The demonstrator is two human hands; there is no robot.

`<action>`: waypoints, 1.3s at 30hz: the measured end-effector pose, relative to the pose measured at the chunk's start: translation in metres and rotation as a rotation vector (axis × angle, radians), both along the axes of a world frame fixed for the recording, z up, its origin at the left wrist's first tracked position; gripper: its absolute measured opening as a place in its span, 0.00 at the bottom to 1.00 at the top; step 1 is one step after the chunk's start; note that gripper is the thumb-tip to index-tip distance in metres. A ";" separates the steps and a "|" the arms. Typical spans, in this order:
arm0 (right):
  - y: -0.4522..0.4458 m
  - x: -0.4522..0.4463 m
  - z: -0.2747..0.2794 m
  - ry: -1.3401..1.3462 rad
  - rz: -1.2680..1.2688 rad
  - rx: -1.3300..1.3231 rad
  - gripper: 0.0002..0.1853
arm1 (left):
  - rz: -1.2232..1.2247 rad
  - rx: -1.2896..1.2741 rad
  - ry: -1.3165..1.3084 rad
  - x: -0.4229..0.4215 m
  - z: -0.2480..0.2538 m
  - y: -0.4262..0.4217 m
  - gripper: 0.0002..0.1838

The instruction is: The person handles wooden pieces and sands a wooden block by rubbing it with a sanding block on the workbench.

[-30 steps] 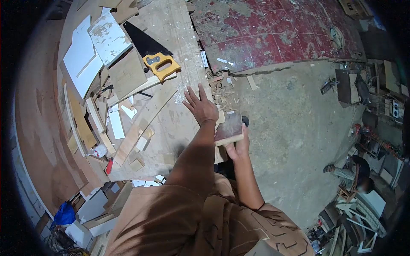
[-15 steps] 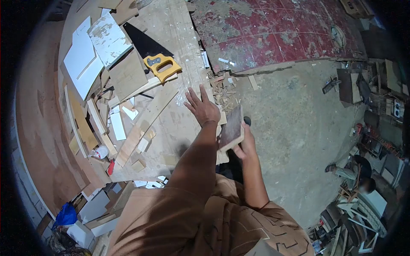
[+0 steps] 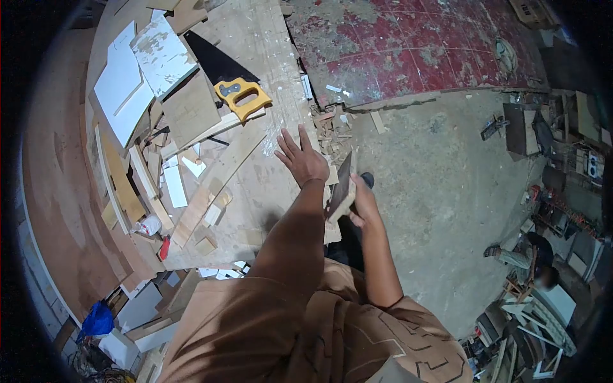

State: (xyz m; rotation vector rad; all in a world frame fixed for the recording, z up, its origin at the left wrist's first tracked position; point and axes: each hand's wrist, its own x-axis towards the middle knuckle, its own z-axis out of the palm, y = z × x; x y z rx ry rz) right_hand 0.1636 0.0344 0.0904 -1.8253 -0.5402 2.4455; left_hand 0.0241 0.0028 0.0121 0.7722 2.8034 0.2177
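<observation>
My left hand [image 3: 304, 158] lies flat on the workbench [image 3: 246, 185] near its edge, with its fingers spread and nothing in them. Just off that edge, my right hand [image 3: 363, 203] grips a small dark-faced wooden board [image 3: 341, 190] with pale sides, held tilted so that its face is seen narrowly. Beyond my left hand rests a handsaw [image 3: 242, 99] with a yellow handle and a black blade. A long wood strip [image 3: 220, 182] and a small wood block [image 3: 217, 210] lie left of my left forearm.
White panels [image 3: 121, 89] and wood offcuts cover the bench's left side. Scraps [image 3: 331, 137] are heaped beside the bench edge. Red tiles [image 3: 415, 48] adjoin the concrete floor [image 3: 428, 191]. Another person [image 3: 539, 255] sits at far right among stacked wood pieces.
The wooden board in my right hand has turned, showing a narrower face, and shifted slightly. My right hand has turned with it, while my left hand has stayed in place.
</observation>
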 end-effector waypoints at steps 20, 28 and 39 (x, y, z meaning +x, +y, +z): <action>0.006 -0.009 -0.014 -0.052 0.052 0.052 0.24 | 0.009 0.018 -0.010 -0.002 -0.003 0.001 0.41; 0.020 -0.003 0.010 -0.039 0.374 0.151 0.26 | 0.004 0.033 -0.012 -0.001 -0.003 -0.001 0.41; 0.018 0.003 -0.019 -0.049 0.263 0.049 0.27 | 0.004 -0.015 -0.011 0.000 -0.002 -0.001 0.41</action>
